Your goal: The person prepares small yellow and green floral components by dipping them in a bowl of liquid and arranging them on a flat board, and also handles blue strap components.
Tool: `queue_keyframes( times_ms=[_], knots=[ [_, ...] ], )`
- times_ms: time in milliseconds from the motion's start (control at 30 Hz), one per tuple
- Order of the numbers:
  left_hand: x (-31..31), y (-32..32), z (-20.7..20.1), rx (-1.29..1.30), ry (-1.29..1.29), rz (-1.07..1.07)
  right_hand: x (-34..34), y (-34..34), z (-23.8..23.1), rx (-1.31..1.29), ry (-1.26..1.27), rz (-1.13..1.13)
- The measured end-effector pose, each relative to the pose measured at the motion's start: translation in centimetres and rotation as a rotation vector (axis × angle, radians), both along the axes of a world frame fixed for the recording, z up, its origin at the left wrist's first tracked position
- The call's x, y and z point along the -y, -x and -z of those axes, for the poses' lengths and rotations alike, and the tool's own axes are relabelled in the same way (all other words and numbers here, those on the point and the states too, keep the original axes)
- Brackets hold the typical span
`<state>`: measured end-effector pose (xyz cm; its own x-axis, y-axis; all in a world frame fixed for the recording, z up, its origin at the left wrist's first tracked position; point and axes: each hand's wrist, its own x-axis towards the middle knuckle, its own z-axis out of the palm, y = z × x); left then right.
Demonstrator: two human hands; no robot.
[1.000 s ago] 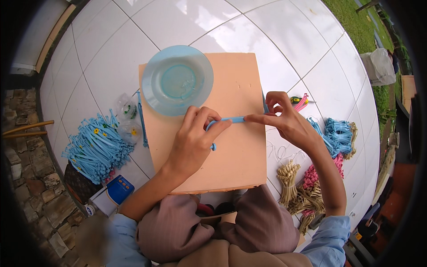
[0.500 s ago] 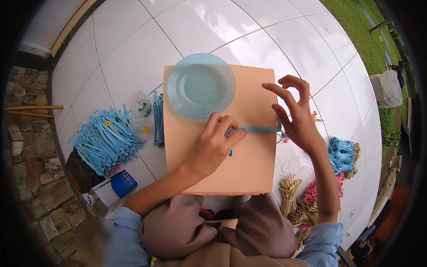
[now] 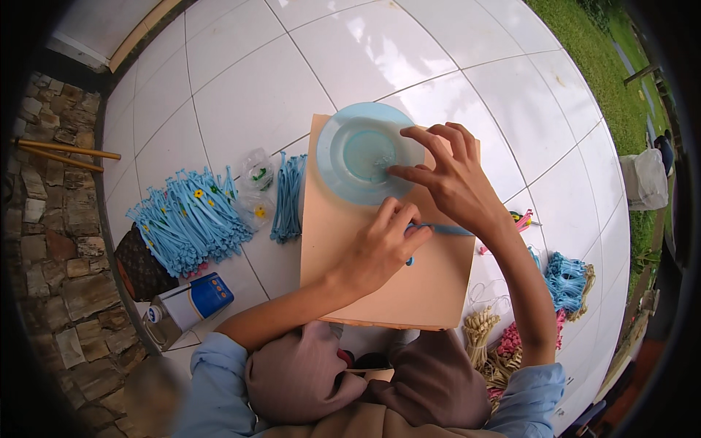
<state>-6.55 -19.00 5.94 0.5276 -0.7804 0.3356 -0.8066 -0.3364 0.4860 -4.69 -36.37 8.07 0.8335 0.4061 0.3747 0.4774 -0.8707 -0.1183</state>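
Observation:
My left hand [image 3: 387, 248] is closed on a light blue strip [image 3: 450, 229], which runs right from its fingers toward the board's edge. A small rolled blue end shows below those fingers. My right hand [image 3: 458, 179] hovers at the right side of a clear bluish bowl [image 3: 337, 171], its thumb and fingers apart and bent over the inside. I see nothing between them, and whether the fingertips touch the bowl I cannot tell. The bowl stands at the far part of a peach-coloured board [image 3: 328, 270] in front of my knees.
At the left lie a big pile of blue strips [image 3: 190, 223] with yellow flowers, a smaller bundle [image 3: 289, 197], clear plastic bags [image 3: 257, 186] and a blue-and-white can [image 3: 193, 301]. At the right lie straw-coloured bundles [image 3: 478, 336], pink pieces [image 3: 509, 337] and blue bundles [image 3: 566, 281].
My right hand has moved left from beyond the board's right edge to over the bowl. My left hand keeps hold of the blue strip. The whole view has shifted somewhat.

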Motion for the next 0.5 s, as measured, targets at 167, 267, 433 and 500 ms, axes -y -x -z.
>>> queue_keyframes(
  times_ms=[167,267,433,500],
  knots=[
    [0.1,-0.1,-0.2,-0.011,0.001,0.004,0.4,0.3,-0.3,-0.035,-0.031,0.036],
    [0.3,0.1,0.2,-0.013,0.011,-0.006,1.1,1.9,-1.2,-0.053,-0.206,0.129],
    [0.0,-0.2,-0.2,-0.051,0.007,-0.005,2.3,7.0,-1.2,-0.008,-0.159,0.253],
    [0.1,-0.3,-0.2,-0.040,0.021,-0.009,2.5,8.7,-0.7,-0.018,-0.093,0.262]
  ],
)
